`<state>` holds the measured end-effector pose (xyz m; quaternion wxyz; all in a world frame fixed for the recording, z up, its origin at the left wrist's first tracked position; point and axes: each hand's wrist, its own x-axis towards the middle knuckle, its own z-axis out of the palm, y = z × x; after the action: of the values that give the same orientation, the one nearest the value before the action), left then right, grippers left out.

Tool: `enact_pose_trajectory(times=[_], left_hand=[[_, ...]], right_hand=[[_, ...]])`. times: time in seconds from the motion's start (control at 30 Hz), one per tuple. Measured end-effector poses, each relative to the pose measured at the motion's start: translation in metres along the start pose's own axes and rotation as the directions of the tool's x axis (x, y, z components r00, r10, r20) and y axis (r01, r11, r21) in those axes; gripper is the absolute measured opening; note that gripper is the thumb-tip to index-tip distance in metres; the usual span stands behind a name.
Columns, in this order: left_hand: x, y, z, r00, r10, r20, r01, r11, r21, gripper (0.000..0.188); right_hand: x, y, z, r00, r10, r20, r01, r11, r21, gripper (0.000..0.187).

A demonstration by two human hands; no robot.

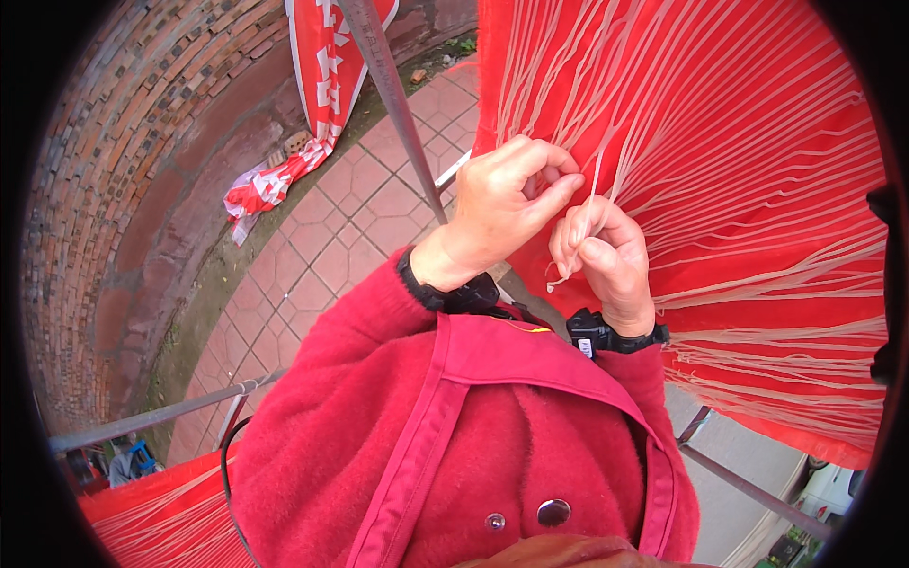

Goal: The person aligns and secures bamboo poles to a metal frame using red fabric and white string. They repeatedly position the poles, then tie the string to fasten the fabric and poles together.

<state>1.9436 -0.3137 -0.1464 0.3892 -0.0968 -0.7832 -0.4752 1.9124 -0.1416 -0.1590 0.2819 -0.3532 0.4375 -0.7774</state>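
A broad sheet of red cloth [757, 104] spreads in front of me, with many thin cream-coloured strands [724, 156] fanned across it. I cannot tell whether they are string or noodles. My right hand [614, 260] is closed on a thin pale strand [596, 175] that runs up from its fingers; a short curled end hangs below them. Just to its left and slightly higher, my left hand [511, 204] has thumb and forefinger pinched together. Whatever it may hold is too small or hidden to make out. Both wrists carry black bands with small devices.
A metal pole [393, 95] rises at the left of the cloth, and metal bars [161, 417] cross at lower left and lower right. Beyond are pink paving tiles [327, 251], a curved brick wall [123, 189] and a crumpled red-and-white banner [284, 175]. A white vehicle [828, 492] shows at lower right.
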Motion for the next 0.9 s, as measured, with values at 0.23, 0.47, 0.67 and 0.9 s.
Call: enact_pose_trajectory(times=[0.23,0.47,0.67,0.9], left_hand=[[0.0,-0.004,-0.001,1.0,-0.02,-0.019,0.021,0.999,0.032,0.013],[0.003,-0.009,-0.012,0.998,-0.025,-0.059,0.03,0.997,0.075,0.013],[0.001,-0.011,-0.012,0.997,-0.023,-0.078,0.027,0.998,0.05,0.012],[-0.003,-0.009,-0.008,0.997,-0.062,-0.048,0.064,0.997,0.041,0.013]], right_hand=[[-0.001,-0.001,-0.001,0.999,-0.029,-0.021,0.03,0.999,0.016,0.013],[0.003,-0.005,-0.009,0.964,-0.266,-0.016,0.266,0.96,0.088,0.015],[0.003,-0.007,-0.017,0.941,-0.327,0.082,0.304,0.928,0.216,0.015],[-0.003,0.0,-0.015,0.987,-0.157,-0.019,0.158,0.987,0.03,0.015]])
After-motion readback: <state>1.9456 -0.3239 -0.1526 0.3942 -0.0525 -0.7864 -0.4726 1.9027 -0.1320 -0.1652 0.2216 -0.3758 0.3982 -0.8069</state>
